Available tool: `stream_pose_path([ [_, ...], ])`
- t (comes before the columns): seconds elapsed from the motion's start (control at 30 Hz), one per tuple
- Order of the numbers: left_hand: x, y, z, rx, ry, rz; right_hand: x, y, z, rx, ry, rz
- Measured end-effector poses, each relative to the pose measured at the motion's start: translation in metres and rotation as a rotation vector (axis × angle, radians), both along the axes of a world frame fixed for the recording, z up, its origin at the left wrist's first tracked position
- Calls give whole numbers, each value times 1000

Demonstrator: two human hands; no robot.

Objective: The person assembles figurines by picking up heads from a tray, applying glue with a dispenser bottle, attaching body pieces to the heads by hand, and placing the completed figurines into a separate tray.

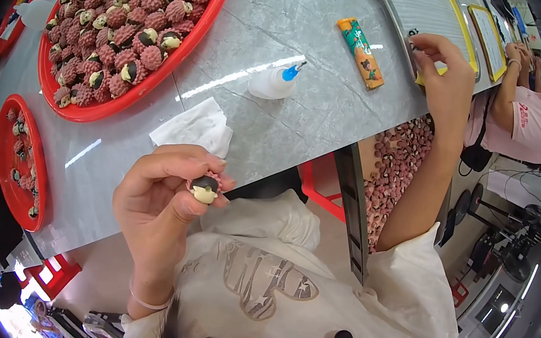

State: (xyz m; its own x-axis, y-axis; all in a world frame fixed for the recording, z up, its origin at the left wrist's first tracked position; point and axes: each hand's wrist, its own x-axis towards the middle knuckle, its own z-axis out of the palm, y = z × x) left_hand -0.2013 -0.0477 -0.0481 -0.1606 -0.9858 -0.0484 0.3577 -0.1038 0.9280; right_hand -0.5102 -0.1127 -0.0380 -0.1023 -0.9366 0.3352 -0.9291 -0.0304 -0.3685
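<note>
Between thumb and fingers, my left hand (159, 200) pinches a small pink knobbly figurine (204, 189) with a black and cream front turned up toward me. It is held just off the table's near edge. Over at the right, my right hand (443, 68) has its fingers drawn together beside the rim of a pale ridged tray (428, 12). Something small and dark shows at those fingertips, too little of it to name. Many similar pink figurines (123, 25) with black and cream parts fill a large red tray (196, 46) at the far left.
A white squeeze bottle (272, 84) with a blue tip, a crumpled white tissue (196, 127) and an orange packet (361, 54) lie on the grey table (274, 22). A smaller red tray (41, 191) stands left. Below the right forearm, a crate holds pink pieces (398, 160). A person (532, 125) sits right.
</note>
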Motion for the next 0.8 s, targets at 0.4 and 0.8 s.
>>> stream_pose_path([
  [0.4, -4, 0, 1, 18, 133, -45, 67, 45, 18, 34, -1097, 492],
  [0.8, -10, 4, 5, 112, 149, -66, 126, 58, 16, 289, -1415, 526],
])
